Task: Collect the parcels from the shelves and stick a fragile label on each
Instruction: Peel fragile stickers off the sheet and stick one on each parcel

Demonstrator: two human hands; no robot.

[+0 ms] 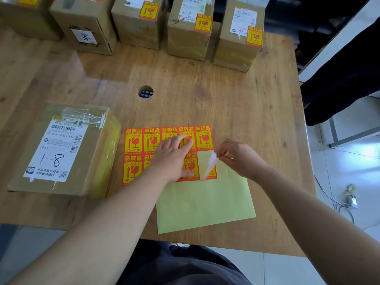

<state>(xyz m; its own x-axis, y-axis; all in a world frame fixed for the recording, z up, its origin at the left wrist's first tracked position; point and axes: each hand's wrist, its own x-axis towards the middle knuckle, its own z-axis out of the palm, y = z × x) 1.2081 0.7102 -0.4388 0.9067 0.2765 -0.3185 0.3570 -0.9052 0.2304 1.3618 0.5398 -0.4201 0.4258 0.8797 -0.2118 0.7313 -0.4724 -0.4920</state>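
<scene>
A sheet of red-and-yellow fragile labels (133, 140) lies on its pale green backing (205, 204) at the table's near middle. My left hand (174, 157) presses flat on the sheet, fingers spread. My right hand (238, 155) pinches the corner of one label (210, 167) at the sheet's lower right, half peeled and curled up with its white back showing. A cardboard parcel marked 1-8 (61, 153) lies to the left of the sheet, with no fragile label visible on it.
Several cardboard parcels stand in a row along the far edge; three on the right (139, 23) (189, 31) (238, 38) carry fragile labels. A round cable hole (146, 91) is in the wooden table (257, 103). The table's right edge drops to a tiled floor with cables (347, 204).
</scene>
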